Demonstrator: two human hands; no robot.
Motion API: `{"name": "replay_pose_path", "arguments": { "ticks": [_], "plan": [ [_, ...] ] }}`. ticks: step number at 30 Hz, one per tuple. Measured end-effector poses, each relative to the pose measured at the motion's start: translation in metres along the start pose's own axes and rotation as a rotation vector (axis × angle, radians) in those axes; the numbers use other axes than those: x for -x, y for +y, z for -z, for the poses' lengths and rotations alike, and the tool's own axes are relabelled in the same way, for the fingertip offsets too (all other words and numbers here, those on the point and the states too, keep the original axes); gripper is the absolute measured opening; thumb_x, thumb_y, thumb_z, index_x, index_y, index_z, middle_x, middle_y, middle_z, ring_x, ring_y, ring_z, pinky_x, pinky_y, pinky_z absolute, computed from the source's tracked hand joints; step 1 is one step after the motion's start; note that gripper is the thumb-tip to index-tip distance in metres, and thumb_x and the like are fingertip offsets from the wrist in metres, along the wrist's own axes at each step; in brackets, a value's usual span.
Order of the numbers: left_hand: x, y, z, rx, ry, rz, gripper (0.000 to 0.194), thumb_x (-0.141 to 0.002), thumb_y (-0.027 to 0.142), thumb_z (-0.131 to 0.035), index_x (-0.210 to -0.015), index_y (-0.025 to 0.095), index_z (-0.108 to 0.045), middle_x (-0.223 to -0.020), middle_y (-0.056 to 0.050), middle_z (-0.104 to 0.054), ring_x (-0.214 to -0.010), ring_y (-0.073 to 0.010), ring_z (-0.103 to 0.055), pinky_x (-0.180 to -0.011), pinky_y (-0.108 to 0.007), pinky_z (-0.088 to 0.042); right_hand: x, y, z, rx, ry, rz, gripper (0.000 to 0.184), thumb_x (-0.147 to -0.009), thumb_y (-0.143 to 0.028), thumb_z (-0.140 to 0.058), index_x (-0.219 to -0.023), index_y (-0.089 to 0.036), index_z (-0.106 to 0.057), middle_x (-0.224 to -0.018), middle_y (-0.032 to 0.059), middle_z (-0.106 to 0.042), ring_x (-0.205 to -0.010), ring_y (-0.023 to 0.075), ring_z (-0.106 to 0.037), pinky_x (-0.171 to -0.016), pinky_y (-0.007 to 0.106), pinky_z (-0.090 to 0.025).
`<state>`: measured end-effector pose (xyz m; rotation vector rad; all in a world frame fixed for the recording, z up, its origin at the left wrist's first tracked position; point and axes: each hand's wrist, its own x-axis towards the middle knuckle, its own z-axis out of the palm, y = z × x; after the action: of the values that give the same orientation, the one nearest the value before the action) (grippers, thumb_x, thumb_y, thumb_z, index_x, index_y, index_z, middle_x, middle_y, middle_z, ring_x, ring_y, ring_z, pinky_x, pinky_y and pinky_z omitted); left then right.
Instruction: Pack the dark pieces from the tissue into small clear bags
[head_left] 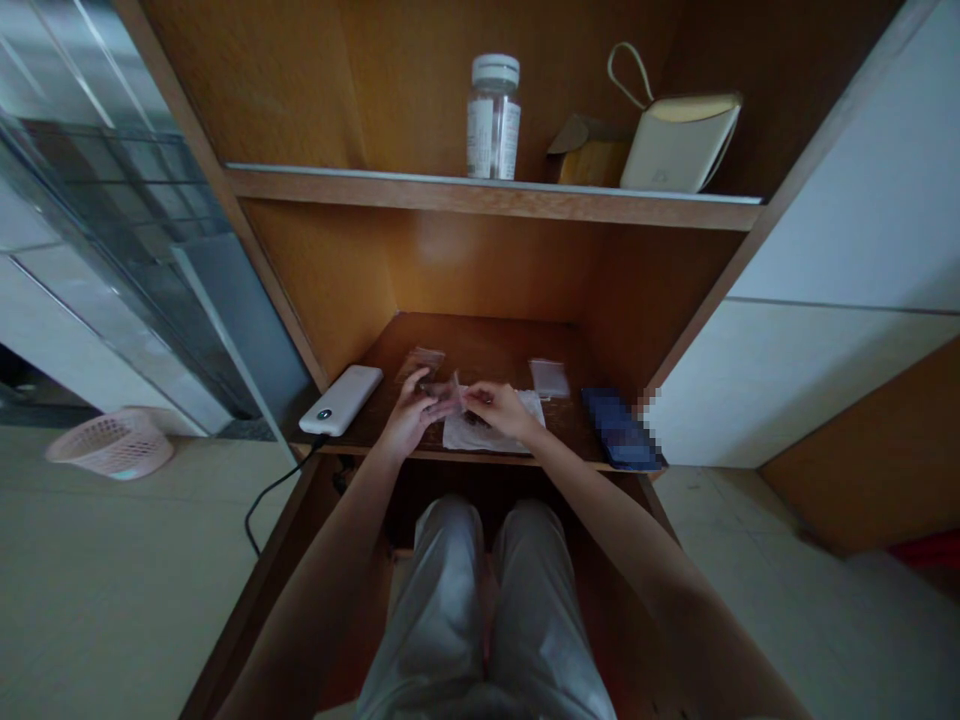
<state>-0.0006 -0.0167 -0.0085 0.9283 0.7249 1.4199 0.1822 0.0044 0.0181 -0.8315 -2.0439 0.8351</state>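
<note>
My left hand (411, 412) grips a small clear plastic bag (444, 397) above the wooden shelf top. The bag's upper edge stands up toward my right hand (499, 408). The fingertips of that hand are pinched together at the bag's edge; what they hold, if anything, is too small to make out. Beneath the right hand lies a white tissue (534, 404), with small dark bits on it partly hidden by the fingers. Another clear bag (426, 358) lies behind my left hand. Farther right is a flat whitish plastic bag (550, 378).
A white power bank (341, 400) with a black cable (281, 483) lies at the left. On the right is a dark blue phone-like object (621, 428). The upper shelf (360, 183) bears a clear bottle (493, 118), a small box (589, 150) and a cream case (679, 142). A pink basket (112, 445) stands on the floor.
</note>
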Motion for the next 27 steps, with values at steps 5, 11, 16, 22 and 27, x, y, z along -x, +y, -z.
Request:
{"name": "replay_pose_path", "arguments": {
  "ticks": [5, 11, 16, 22, 27],
  "plan": [
    [-0.002, -0.005, 0.002, -0.091, 0.003, -0.021, 0.025, -0.062, 0.009, -0.064, -0.086, 0.015, -0.065, -0.086, -0.004, -0.067, -0.076, -0.0168, -0.065, -0.076, -0.032, -0.052, -0.002, -0.005, -0.019, 0.022, 0.076, -0.064, 0.014, -0.079, -0.017, -0.054, -0.088, -0.016, -0.064, -0.082, 0.0026, -0.068, -0.072, 0.0118, -0.061, -0.068, 0.023, -0.045],
    [0.000, -0.005, -0.001, -0.087, 0.005, -0.024, 0.009, -0.062, 0.020, -0.069, -0.067, 0.014, -0.065, -0.075, -0.003, -0.065, -0.074, -0.0154, -0.062, -0.072, -0.029, -0.051, -0.005, -0.013, -0.025, 0.156, 0.081, -0.059, 0.012, -0.080, -0.017, -0.055, -0.085, -0.016, -0.065, -0.083, 0.0032, -0.068, -0.076, 0.0123, -0.060, -0.070, 0.023, -0.044],
    [0.002, -0.005, -0.005, -0.194, 0.041, -0.043, 0.011, -0.061, 0.023, -0.071, -0.066, 0.014, -0.065, -0.073, -0.002, -0.064, -0.073, -0.0147, -0.061, -0.072, -0.029, -0.051, -0.004, -0.015, -0.024, 0.226, 0.036, -0.086, 0.016, -0.082, -0.016, -0.051, -0.087, -0.017, -0.067, -0.086, 0.0033, -0.069, -0.077, 0.0120, -0.061, -0.071, 0.022, -0.043],
    [0.002, -0.006, -0.005, -0.262, 0.050, -0.049, 0.012, -0.060, 0.023, -0.070, -0.064, 0.015, -0.063, -0.070, -0.002, -0.062, -0.070, -0.0136, -0.058, -0.070, -0.027, -0.049, -0.005, -0.021, -0.024, 0.480, -0.003, -0.142, 0.020, -0.083, -0.019, -0.048, -0.082, -0.018, -0.067, -0.084, 0.0051, -0.070, -0.074, 0.0145, -0.063, -0.067, 0.023, -0.041],
    [-0.001, -0.009, 0.000, -0.353, 0.050, -0.087, 0.011, -0.061, 0.024, -0.068, -0.066, 0.015, -0.063, -0.071, -0.001, -0.061, -0.069, -0.0131, -0.057, -0.068, -0.025, -0.046, -0.006, -0.036, -0.023, 0.671, -0.043, -0.202, 0.024, -0.087, -0.022, -0.042, -0.088, -0.018, -0.066, -0.090, 0.0075, -0.070, -0.080, 0.0171, -0.064, -0.069, 0.025, -0.042]
  ]
}}
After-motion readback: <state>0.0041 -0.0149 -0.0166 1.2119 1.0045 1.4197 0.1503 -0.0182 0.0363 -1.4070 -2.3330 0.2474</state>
